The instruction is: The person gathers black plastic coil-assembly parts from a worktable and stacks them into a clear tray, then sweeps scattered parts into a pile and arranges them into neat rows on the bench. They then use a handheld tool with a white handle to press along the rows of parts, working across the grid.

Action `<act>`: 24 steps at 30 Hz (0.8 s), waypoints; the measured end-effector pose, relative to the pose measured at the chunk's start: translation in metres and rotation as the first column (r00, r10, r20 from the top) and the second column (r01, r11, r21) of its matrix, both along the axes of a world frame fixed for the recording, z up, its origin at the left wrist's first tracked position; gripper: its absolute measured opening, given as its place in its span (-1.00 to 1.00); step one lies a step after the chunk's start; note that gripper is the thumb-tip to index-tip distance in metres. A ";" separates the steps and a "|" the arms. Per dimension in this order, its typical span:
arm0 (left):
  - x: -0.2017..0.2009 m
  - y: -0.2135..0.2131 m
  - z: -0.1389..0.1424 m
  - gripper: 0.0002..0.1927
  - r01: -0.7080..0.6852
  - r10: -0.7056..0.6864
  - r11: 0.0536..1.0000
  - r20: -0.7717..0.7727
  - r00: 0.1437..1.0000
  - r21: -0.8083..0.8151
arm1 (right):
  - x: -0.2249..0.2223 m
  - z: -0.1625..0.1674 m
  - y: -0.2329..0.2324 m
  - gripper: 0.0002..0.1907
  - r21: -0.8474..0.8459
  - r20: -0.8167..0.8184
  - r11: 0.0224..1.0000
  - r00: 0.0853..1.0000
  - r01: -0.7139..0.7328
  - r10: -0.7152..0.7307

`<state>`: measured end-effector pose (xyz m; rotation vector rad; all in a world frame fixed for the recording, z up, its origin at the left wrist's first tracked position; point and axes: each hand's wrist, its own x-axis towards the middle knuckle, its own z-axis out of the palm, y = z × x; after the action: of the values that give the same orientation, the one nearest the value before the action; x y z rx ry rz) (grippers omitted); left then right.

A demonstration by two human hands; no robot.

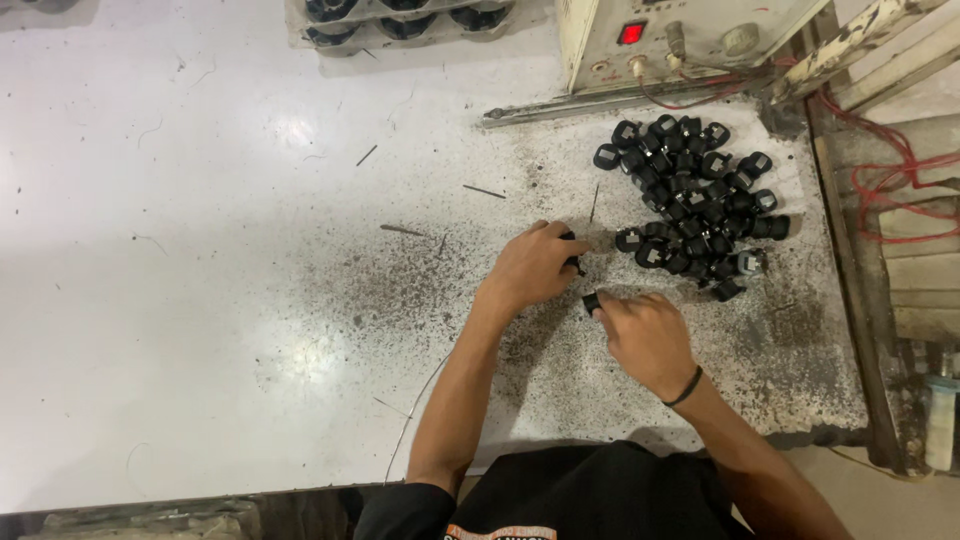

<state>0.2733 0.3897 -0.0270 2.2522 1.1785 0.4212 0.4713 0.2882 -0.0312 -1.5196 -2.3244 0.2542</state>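
With the left hand [535, 265] pinched on one black part [573, 262] and the right hand [645, 330] gripping another [591, 302] just short of the pile [695, 205], either small part could have slipped and rolled across the gritty table [200, 250].

A worn white worktable [200, 300] fills the view, its top scuffed and speckled with dark grime toward the right edge. At the far edge stands a cream metal machine box [680, 35] with a lit red switch [631, 33]. Red wires [890, 170] trail past the far right corner beside pale wooden slats [920, 270]. Clear plastic trays [400, 20] sit along the far edge.
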 end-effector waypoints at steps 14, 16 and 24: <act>0.002 0.000 -0.002 -0.33 0.016 -0.013 0.992 0.024 1.000 -0.128 | -0.005 -0.002 0.034 -0.80 0.229 -0.009 0.970 0.996 0.087 -0.087; 0.000 -0.003 -0.003 -0.26 0.027 -0.025 0.988 0.020 0.999 -0.152 | 0.005 -0.002 0.045 -0.70 0.319 0.134 0.948 0.989 0.014 -0.060; 0.011 -0.007 -0.007 -0.40 0.007 -0.008 1.000 -0.110 0.994 -0.017 | 0.011 -0.025 0.025 -0.47 0.101 0.138 0.994 0.989 0.038 -0.052</act>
<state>0.2847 0.3827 -0.0344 2.2903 1.2236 0.2866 0.4826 0.3133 -0.0559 -1.5860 -2.3679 0.0213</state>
